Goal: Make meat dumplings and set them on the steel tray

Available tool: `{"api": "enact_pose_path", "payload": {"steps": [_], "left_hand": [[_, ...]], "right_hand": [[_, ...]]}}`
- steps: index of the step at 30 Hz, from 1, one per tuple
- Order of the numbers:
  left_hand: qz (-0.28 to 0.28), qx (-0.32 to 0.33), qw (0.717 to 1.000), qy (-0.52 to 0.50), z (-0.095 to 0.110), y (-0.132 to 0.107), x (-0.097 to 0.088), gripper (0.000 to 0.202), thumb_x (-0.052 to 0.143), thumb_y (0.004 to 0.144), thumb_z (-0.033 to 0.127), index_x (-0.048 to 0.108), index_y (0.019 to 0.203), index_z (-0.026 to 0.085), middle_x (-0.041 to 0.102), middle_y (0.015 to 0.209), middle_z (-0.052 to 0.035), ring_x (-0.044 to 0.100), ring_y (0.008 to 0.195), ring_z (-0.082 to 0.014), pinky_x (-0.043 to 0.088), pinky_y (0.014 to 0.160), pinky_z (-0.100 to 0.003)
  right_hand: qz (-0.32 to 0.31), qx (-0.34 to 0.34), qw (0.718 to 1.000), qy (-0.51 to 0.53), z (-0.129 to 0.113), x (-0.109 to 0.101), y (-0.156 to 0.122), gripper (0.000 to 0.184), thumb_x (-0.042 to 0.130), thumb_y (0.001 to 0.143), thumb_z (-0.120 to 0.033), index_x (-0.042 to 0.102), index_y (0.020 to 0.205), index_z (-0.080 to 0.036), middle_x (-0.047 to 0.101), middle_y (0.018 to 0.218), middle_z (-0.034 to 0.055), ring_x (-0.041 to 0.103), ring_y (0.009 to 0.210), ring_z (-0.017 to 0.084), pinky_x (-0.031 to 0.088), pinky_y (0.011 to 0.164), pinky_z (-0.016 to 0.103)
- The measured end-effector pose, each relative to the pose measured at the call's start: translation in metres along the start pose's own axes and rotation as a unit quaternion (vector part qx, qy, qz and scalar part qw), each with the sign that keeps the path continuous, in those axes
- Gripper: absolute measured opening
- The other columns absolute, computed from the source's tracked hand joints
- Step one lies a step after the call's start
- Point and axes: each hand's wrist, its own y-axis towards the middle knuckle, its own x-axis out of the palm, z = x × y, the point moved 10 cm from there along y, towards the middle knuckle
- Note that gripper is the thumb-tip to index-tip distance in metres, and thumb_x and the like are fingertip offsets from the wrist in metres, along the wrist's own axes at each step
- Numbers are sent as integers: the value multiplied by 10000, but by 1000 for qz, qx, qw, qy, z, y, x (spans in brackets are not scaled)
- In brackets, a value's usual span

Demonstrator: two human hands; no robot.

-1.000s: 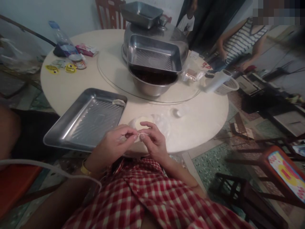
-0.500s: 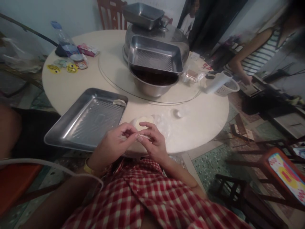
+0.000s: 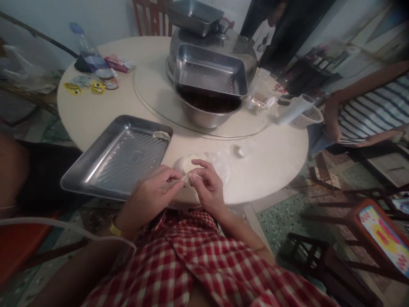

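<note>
— Holding what?
— Pinching a small piece of pale dough between left hand and right hand, close together above the near edge of a cream table.
— Looking how?
— Thin, whitish, mostly hidden by the grip.
— And beyond?
— Just behind, a pale disc; leftward, a metal tray.

One head-worn view — forward and down, close over the round table

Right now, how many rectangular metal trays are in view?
3: large tray beside the left hand, second tray above the bowl, third tray by the lid knob. Some may be hidden.
</note>
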Motion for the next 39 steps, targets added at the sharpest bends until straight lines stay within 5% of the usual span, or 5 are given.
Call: {"api": "enact_pose_path", "payload": {"steps": [8,17,22,32,39], "left_hand": [[80,54,995,18,13,-6,-5,82,541,893,226,610,924,196,668,874,-36,634,822,-176,498,772,-296],[90,52,994,19,7,-7,-2,45,574,884,217,611,878,193,644,858,-26,611,837,-171,474,791,-294],[47,-95,984,-143,-28,-8,16,97,597,853,296,602,885,204,612,790,8,570,712,-137,467,671,-261],[-47,-258,880,-395,-54,-13,52,143,627,781,332,584,818,200,599,707,20,559,616,-122,455,560,-238],[89,57,993,-50,1,-7,-11,91,561,861,132,604,879,210,630,876,-12,609,838,-153,490,785,-283]], "right_hand": [[-8,105,991,82,21,4,-1,219,617,860,-432,667,844,-219,615,1135,74,632,932,163,564,572,245],[-16,52,998,27,11,5,-1,190,583,898,-391,665,862,-224,639,1097,68,618,1067,192,574,846,350],[-17,60,997,46,12,6,1,173,596,891,-375,663,855,-219,625,1139,70,624,1054,187,574,817,335],[-19,0,1000,9,1,5,3,146,570,911,-314,650,830,-223,663,991,56,604,1122,189,527,952,374],[-17,18,1000,17,8,4,1,130,582,906,-326,663,874,-230,644,1086,55,611,1101,190,557,912,379]]}}
